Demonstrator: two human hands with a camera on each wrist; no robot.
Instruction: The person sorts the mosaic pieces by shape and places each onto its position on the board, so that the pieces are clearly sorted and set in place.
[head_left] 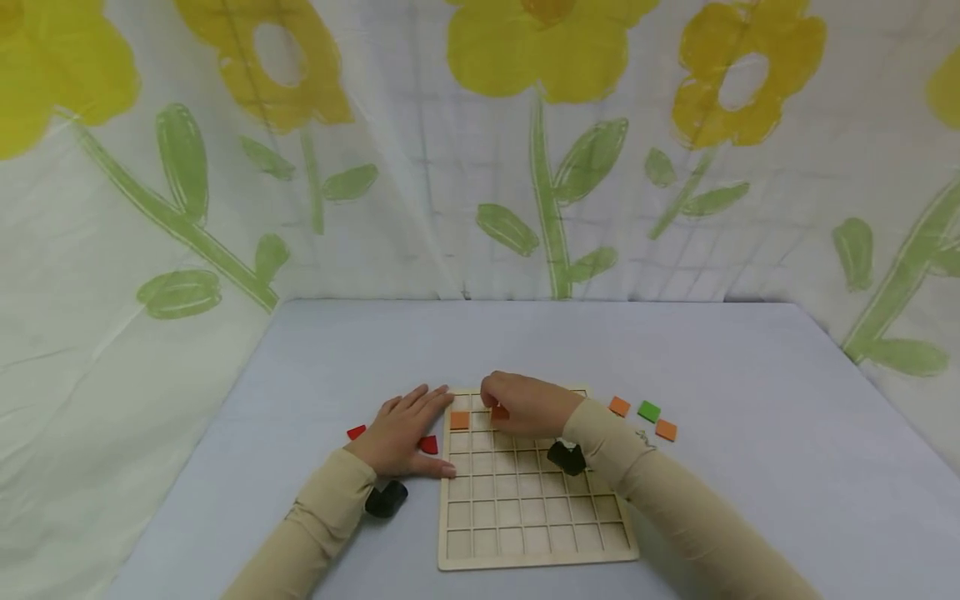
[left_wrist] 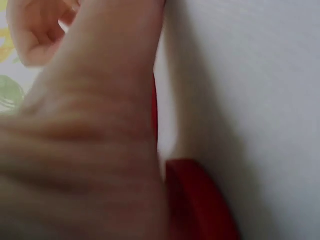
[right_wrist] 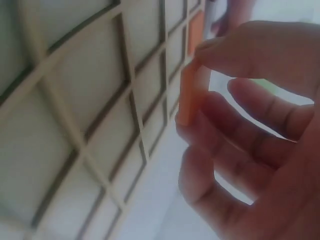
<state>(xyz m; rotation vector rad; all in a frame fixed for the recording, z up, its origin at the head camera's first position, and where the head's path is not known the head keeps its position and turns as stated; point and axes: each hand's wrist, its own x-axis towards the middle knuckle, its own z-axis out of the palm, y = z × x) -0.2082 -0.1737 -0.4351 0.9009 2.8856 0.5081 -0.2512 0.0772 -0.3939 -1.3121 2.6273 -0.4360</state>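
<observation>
My left hand (head_left: 405,432) lies at the left edge of a wooden grid board (head_left: 525,560), fingers extended and thumb touching the rim. Two red pieces, one (head_left: 356,432) beyond the wrist and another (head_left: 428,445) between thumb and fingers, lie beside it; a red piece (left_wrist: 200,205) also shows close up in the left wrist view. Over the board's upper rows, my right hand (head_left: 532,404) pinches an orange square tile (right_wrist: 187,95) between thumb and fingertips, tilted on edge above the grid. A second orange tile (head_left: 460,420) sits in a cell near the top left corner.
Right of the board lie an orange tile (head_left: 619,406), a green tile (head_left: 649,411) and another orange tile (head_left: 666,430). Black wrist devices (head_left: 387,500) are worn under both forearms. The pale table (head_left: 225,517) ends at a flower-printed curtain (head_left: 420,208).
</observation>
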